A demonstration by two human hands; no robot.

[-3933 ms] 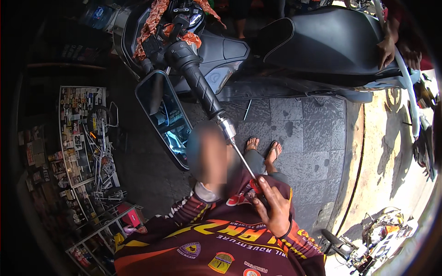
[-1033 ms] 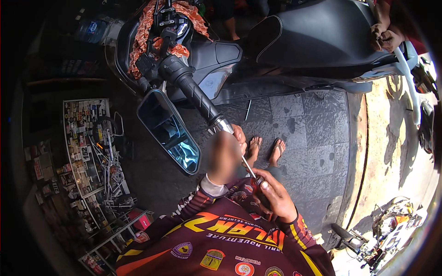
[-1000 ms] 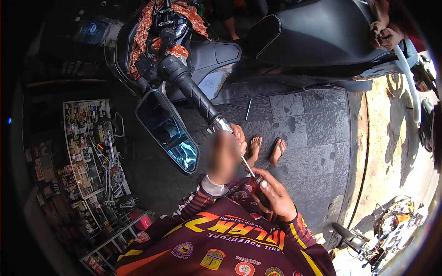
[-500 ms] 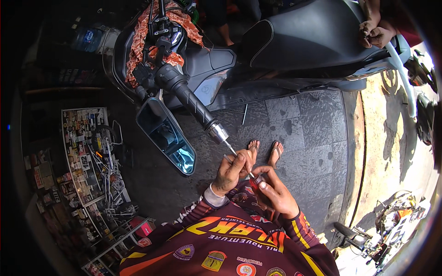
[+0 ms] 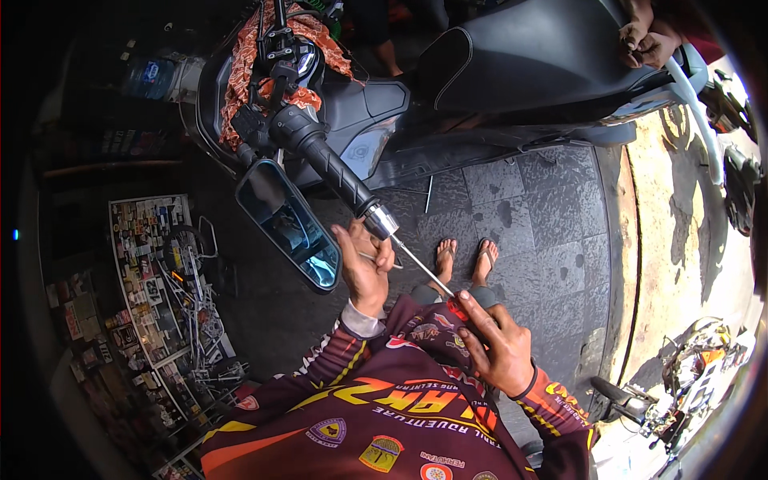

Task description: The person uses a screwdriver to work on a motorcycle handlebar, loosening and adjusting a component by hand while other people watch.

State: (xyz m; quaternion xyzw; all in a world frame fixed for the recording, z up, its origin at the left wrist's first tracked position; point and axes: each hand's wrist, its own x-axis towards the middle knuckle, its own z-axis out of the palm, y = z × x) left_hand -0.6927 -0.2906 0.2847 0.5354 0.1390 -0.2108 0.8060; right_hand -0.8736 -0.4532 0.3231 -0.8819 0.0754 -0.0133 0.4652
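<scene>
A screwdriver (image 5: 426, 270) with a red handle and a long thin shaft is gripped in my right hand (image 5: 500, 346). Its tip meets the silver bar end (image 5: 380, 222) of the black handlebar grip (image 5: 340, 178). Just below that bar end is my left hand (image 5: 366, 274), thumb raised and fingers curled. A thin pale piece pokes out between those fingers; what it is, I cannot make out. Close by on the left hangs the scooter's mirror (image 5: 290, 224).
The scooter's long black seat (image 5: 528, 56) stretches across the top, and a co-worker's hands (image 5: 646, 46) rest by its rear. Orange patterned cloth (image 5: 238, 76) drapes the handlebar centre. Stocked shelves (image 5: 148, 280) stand left; another motorcycle (image 5: 692, 380) is at lower right.
My hands have parted: the left moved up and left to the bar end, the right shifted right and slightly down. The screwdriver's shaft, mostly covered before, now shows along its length.
</scene>
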